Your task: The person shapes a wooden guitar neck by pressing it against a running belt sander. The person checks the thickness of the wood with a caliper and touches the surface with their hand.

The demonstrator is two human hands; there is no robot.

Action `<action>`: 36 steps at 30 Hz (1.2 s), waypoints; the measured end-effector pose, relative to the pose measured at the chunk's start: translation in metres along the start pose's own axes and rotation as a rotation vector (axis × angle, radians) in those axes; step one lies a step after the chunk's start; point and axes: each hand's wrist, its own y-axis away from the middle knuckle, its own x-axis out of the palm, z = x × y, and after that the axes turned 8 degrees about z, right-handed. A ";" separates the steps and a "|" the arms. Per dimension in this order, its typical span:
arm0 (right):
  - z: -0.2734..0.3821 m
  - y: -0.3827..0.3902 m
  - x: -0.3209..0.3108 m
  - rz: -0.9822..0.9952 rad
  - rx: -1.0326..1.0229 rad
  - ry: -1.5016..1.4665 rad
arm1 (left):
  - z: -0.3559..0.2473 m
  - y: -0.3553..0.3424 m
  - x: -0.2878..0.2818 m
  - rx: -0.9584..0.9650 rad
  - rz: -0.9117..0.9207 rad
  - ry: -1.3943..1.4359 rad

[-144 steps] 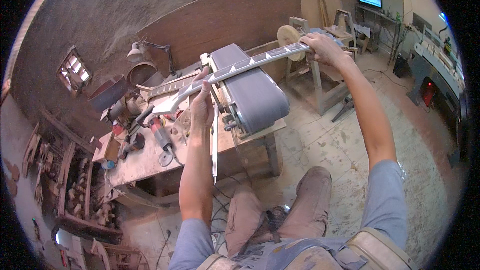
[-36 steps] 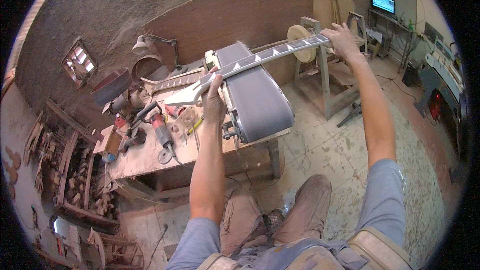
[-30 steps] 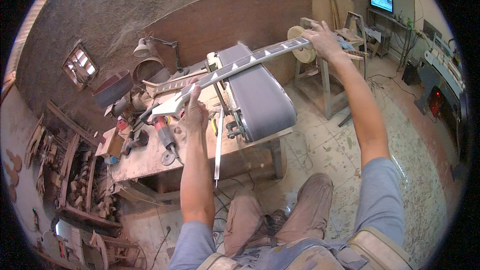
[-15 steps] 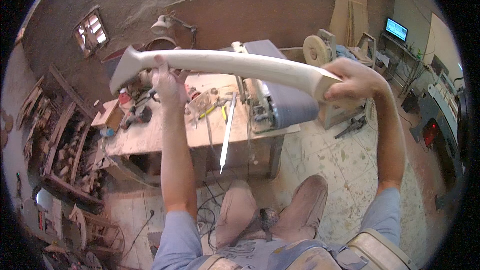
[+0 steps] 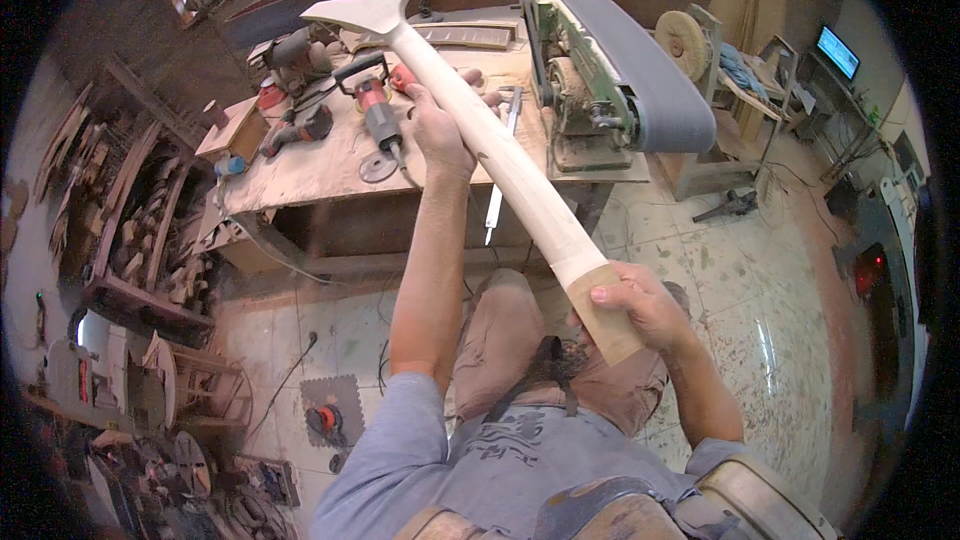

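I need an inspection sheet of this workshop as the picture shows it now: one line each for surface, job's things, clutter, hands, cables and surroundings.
Surface: wooden workbench, dusty and crowded.
Job's things: long pale wooden neck blank, held in the air over the bench edge, wide shaped end away from the person.
Clutter: red-and-grey power tool, other hand tools and a metal ruler on the bench.
Hands: left hand grips the blank mid-length; right hand grips its near, darker end.
Cables: dark cord on the floor.
Surroundings: belt sander at right, buffing wheel, monitor, wood scraps at left.
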 end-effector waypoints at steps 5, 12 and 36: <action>-0.023 -0.014 0.020 0.057 -0.017 -0.185 | -0.006 0.007 -0.011 -0.018 0.029 -0.021; -0.055 -0.030 0.024 0.096 -0.046 -0.235 | -0.014 0.010 -0.011 0.008 0.047 0.015; -0.093 -0.048 0.016 0.133 -0.240 -0.141 | -0.019 0.032 0.042 0.016 0.228 0.031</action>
